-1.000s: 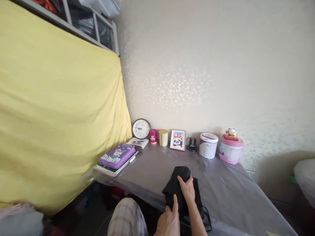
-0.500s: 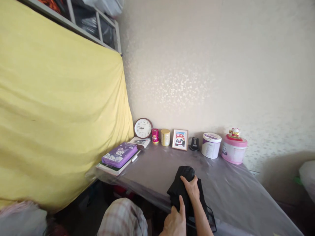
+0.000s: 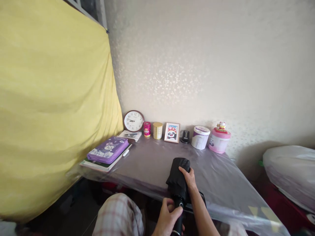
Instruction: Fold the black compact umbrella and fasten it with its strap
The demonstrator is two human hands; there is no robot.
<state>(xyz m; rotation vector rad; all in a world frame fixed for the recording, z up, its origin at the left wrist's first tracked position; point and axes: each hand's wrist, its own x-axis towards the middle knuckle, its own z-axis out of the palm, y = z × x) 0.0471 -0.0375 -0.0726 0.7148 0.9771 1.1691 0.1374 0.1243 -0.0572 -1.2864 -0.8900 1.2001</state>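
Note:
A folded black umbrella (image 3: pixel 177 178) is held over the near edge of the table, its canopy bundled and its handle pointing back toward me. My right hand (image 3: pixel 189 179) wraps the right side of the canopy, thumb on top. Lower down, my left hand (image 3: pixel 169 214) grips the dark handle, with the thumb beside a ring-shaped silvery mark. Part of another black item (image 3: pixel 202 198) shows beside my right forearm; what it is I cannot make out.
Along the wall stand a clock (image 3: pixel 134 121), a pink can (image 3: pixel 147 129), a yellow-lidded tin (image 3: pixel 157 130), a framed panda picture (image 3: pixel 172 132), a small black object (image 3: pixel 185 137) and two tubs (image 3: pixel 200 138). A purple case (image 3: pixel 108 150) lies on books at left.
My left hand has gone from pointing beside the canopy to gripping the handle, which now shows. The umbrella looks straighter in my right hand. The camera view has shifted to the right.

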